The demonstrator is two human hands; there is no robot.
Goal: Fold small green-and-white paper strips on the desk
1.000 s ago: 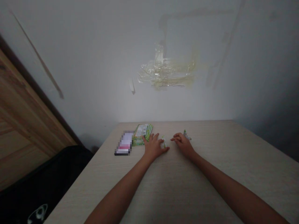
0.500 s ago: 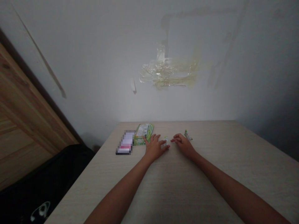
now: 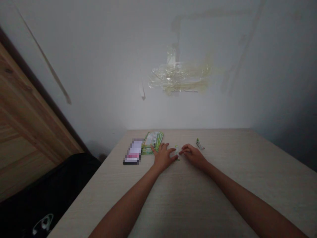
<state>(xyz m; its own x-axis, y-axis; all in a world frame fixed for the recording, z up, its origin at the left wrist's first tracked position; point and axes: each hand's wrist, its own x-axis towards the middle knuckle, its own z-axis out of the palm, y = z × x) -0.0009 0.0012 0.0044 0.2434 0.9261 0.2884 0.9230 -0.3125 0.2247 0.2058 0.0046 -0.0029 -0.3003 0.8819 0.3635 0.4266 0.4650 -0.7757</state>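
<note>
A small, pale piece with green at its edges point(image 3: 176, 150), perhaps a wrapper, lies flat on the table between my hands. My left hand point(image 3: 163, 157) is open, its fingers spread, with thumb and index finger resting at the piece's left side. From the right, my right hand point(image 3: 194, 154) reaches the opposite edge with its fingers drawn together. Whether anything is pinched in those fingertips is too small to make out. Beyond my left fingers sits a stack of green-and-white printed packets point(image 3: 153, 138). Past the right hand lies a crumpled green-and-white wrapper point(image 3: 199, 144).
A phone with a blurred screen point(image 3: 133, 151) lies left of the packets on the pale wooden table point(image 3: 223, 138). Behind the table rises a wall point(image 3: 106, 66) with peeling clear tape point(image 3: 178, 77). Black fabric point(image 3: 69, 178) and wooden boards point(image 3: 29, 109) are at the left.
The right fingertips have moved slightly left, up to the pale piece. More of that piece now shows between the hands. The left hand stays nearly in place.
</note>
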